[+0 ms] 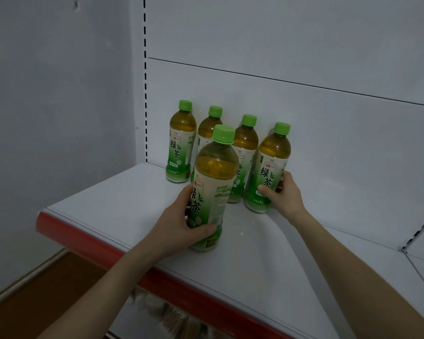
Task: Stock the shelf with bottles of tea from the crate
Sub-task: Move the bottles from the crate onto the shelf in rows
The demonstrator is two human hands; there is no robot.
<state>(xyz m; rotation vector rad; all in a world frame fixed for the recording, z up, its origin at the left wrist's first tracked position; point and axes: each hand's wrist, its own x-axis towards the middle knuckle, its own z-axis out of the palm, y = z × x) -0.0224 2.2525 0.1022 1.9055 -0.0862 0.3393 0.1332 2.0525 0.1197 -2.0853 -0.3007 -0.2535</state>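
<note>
The left hand (181, 221) grips the front tea bottle (212, 189) standing on the white shelf (108, 204); the right hand (283, 194) clasps the rightmost bottle (268, 167) beside three others near the back panel.

A pale grey wall (47, 106) is seen at the left, marked by a small dark hole (76, 5) near its top. A brown floor (34, 302) is seen below it, edged by a lighter skirting strip (22, 280).
</note>
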